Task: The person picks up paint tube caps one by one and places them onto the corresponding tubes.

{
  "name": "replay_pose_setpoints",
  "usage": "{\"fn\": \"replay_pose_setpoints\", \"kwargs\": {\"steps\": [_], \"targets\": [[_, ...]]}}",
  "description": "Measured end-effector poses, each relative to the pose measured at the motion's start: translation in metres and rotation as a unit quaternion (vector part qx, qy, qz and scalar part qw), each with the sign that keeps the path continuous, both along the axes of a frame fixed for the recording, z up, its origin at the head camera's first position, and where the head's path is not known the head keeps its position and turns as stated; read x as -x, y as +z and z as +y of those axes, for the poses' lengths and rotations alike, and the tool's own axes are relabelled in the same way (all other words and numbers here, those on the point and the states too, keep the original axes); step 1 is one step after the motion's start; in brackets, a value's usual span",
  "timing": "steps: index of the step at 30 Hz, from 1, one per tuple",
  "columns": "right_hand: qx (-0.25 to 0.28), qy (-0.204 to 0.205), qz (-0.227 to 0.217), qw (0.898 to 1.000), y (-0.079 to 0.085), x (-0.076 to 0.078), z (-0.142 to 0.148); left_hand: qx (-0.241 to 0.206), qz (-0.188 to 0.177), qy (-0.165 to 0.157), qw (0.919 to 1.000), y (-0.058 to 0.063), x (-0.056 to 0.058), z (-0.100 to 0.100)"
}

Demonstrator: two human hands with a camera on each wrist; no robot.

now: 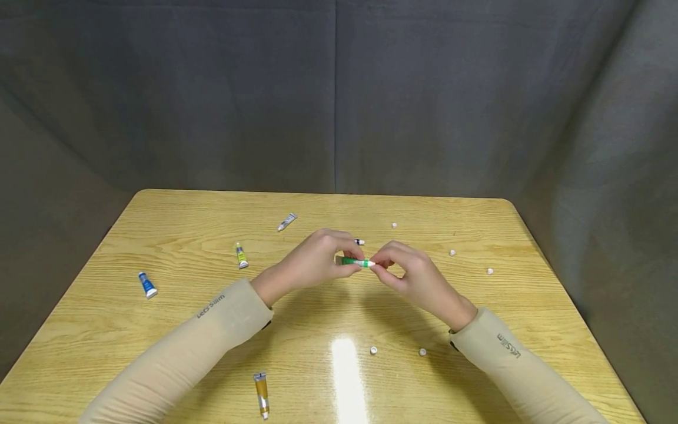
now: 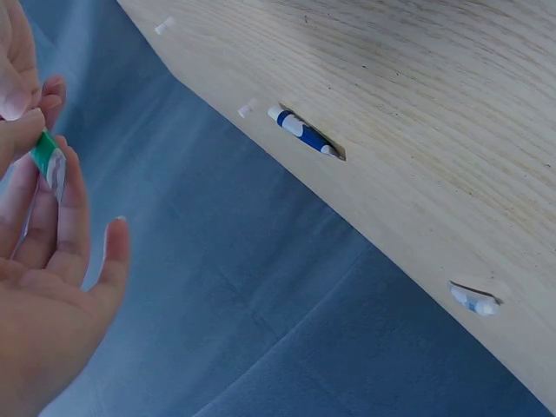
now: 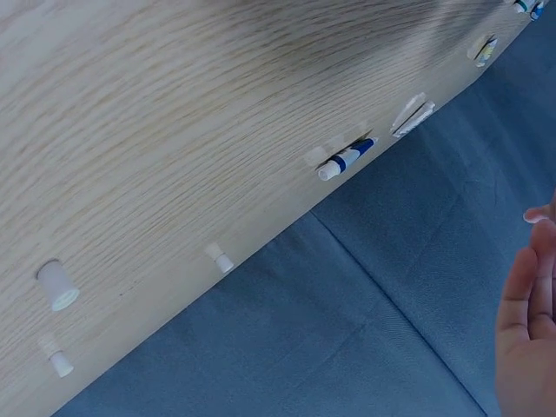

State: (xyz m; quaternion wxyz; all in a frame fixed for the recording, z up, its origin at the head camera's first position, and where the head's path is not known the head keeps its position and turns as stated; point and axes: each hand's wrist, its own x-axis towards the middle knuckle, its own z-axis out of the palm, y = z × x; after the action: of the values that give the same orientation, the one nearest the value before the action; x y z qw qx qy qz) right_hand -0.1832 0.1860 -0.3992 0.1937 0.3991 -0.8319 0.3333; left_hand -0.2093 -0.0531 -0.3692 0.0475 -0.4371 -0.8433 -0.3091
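A small green paint tube [image 1: 352, 261] is held level above the table by my left hand [image 1: 324, 254], between thumb and fingers. At its right end, the thumb and fingertips of my right hand [image 1: 415, 277] pinch the white cap [image 1: 372, 264]. Whether the cap sits fully on the neck cannot be told. In the left wrist view, the green tube [image 2: 48, 161] shows partly between the fingers. The right wrist view catches only part of the right hand [image 3: 534, 321]. Just behind the left hand lies a dark blue tube [image 1: 359, 242], mostly covered by it.
On the wooden table [image 1: 318, 318] lie a silver-white tube [image 1: 287, 222], a yellow-green tube [image 1: 241, 255], a blue tube [image 1: 147, 285] and a gold-brown tube [image 1: 262, 393]. Several loose white caps are scattered about, including one cap [image 1: 452, 252] at right and another cap [image 1: 373, 350] in front.
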Motion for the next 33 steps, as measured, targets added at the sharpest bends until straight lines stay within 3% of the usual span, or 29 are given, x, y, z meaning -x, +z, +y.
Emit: {"fn": "replay_pose_setpoints", "kwargs": {"steps": [6, 25, 33], "targets": [[0.001, -0.006, -0.018, 1.0, 0.0018, -0.0011, 0.0005, 0.004, 0.007, 0.003, 1.0, 0.0007, 0.0004, 0.0007], [-0.007, 0.011, 0.05, 0.999, -0.001, 0.0025, 0.0001, 0.0, -0.013, 0.0, 0.9999, 0.0001, 0.0004, -0.0022], [-0.004, 0.007, 0.034, 0.999, 0.0003, 0.0012, 0.0004, 0.004, 0.013, -0.003, 0.9999, 0.0021, -0.0001, 0.0012]]}}
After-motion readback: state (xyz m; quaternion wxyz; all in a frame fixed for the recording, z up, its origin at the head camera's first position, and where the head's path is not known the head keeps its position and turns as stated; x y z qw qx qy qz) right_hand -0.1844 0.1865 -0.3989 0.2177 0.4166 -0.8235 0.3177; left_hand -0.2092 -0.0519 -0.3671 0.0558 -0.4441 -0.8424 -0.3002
